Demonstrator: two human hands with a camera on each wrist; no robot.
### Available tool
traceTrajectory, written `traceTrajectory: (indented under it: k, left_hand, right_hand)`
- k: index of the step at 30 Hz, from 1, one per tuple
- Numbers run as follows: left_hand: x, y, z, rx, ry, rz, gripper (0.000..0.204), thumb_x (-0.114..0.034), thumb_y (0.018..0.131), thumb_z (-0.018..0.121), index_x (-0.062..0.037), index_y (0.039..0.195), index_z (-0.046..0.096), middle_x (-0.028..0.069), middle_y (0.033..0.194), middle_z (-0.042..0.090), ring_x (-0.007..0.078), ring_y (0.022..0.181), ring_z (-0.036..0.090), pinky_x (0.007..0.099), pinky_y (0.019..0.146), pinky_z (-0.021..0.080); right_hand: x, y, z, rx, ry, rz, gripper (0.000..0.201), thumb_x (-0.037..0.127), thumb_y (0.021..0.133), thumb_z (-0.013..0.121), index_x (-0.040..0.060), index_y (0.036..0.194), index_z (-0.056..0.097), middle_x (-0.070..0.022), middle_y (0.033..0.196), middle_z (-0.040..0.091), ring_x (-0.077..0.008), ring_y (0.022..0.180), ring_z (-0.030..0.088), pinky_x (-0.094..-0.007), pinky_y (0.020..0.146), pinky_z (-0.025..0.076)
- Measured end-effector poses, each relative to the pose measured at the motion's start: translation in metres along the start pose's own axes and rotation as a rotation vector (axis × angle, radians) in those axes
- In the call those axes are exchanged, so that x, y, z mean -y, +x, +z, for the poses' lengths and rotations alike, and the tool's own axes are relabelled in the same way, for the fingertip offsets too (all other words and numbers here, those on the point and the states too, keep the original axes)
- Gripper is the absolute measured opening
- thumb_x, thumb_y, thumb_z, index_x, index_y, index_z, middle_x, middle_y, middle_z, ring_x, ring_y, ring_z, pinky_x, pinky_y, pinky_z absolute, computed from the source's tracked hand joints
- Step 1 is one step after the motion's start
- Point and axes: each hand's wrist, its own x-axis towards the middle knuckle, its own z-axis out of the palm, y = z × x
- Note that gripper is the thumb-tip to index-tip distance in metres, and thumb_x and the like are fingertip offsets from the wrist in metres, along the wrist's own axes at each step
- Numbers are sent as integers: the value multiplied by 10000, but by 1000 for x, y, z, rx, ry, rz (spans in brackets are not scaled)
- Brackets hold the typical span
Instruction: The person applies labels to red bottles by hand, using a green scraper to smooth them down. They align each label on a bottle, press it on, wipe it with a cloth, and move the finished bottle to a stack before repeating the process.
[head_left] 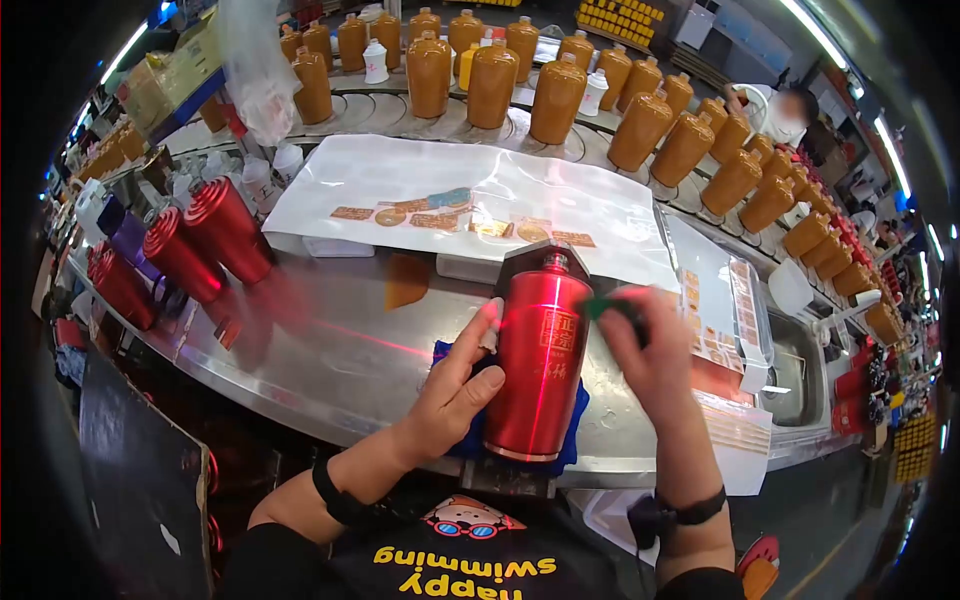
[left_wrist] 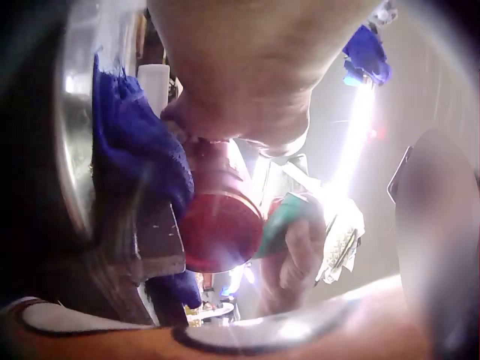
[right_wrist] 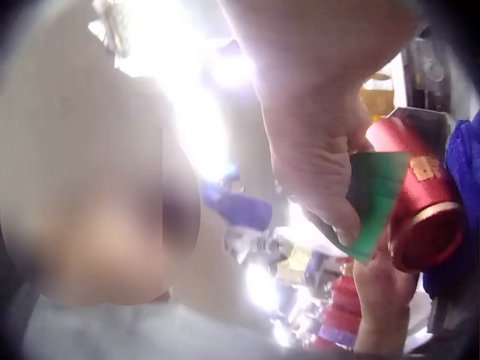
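Observation:
A shiny red bottle point(head_left: 540, 370) with gold characters on its front leans back on a dark support point(head_left: 515, 265) padded with blue cloth point(head_left: 575, 425), its neck pointing away from me. My left hand point(head_left: 455, 385) holds the bottle's left side, thumb toward the front; its far fingertips are partly hidden. In the right wrist view, my right hand point(right_wrist: 319, 172) pinches a flat green scraper point(right_wrist: 379, 199), its edge at the bottle's side near the gold characters. The right hand point(head_left: 645, 345) is blurred in the head view.
A white sheet point(head_left: 360, 185) with gold and blue decals lies behind the bottle. More red bottles point(head_left: 228, 230) stand at left. Brown bottles point(head_left: 493, 85) line a curved conveyor at the back. At right are a sheet of small labels point(head_left: 715, 310) and a sink point(head_left: 795, 375).

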Motion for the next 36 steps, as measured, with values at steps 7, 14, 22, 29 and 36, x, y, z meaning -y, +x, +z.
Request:
traceTrajectory:
  k: [7, 14, 22, 29, 36]
  left_hand:
    - [-6, -7, 0, 13, -1, -75, 689, -245, 1021, 452, 24, 1543, 92, 158, 1495, 367, 191, 1332, 397, 333, 1121, 272]
    - [5, 10, -8, -97, -6, -127, 650, -336, 1025, 457, 26, 1511, 221, 152, 1480, 396, 190, 1330, 409, 339, 1118, 291]
    - [8, 105, -20, -25, -667, -589, 480, -405, 965, 563, -40, 1277, 545, 112, 1220, 634, 218, 1124, 611, 415, 960, 498]
    - [26, 138, -21, 181, -468, -718, 359, -350, 912, 647, -66, 1129, 629, 95, 1031, 703, 190, 891, 690, 341, 841, 549]
    - [33, 129, -1, 141, -492, -581, 180, -259, 848, 704, -108, 941, 672, 26, 845, 688, 146, 720, 644, 349, 702, 529]
  right_hand:
    - [12, 41, 1, 159, -227, -303, 173, 97, 788, 722, 79, 933, 631, -102, 799, 615, -306, 722, 582, -412, 679, 421]
    - [17, 16, -7, 518, 151, -206, 225, 83, 767, 758, 89, 970, 660, -76, 812, 632, -248, 772, 625, -358, 710, 459]
    - [46, 25, 2, 500, -43, -260, 227, 74, 730, 742, 93, 950, 690, -57, 793, 620, -253, 716, 594, -359, 663, 424]
    - [61, 27, 5, 421, -313, -529, 188, 145, 767, 717, 134, 948, 665, -80, 859, 604, -286, 733, 579, -394, 725, 414]
    - [13, 2, -48, 386, 34, -175, 185, 38, 810, 669, -5, 990, 662, -96, 846, 620, -200, 744, 581, -284, 671, 436]
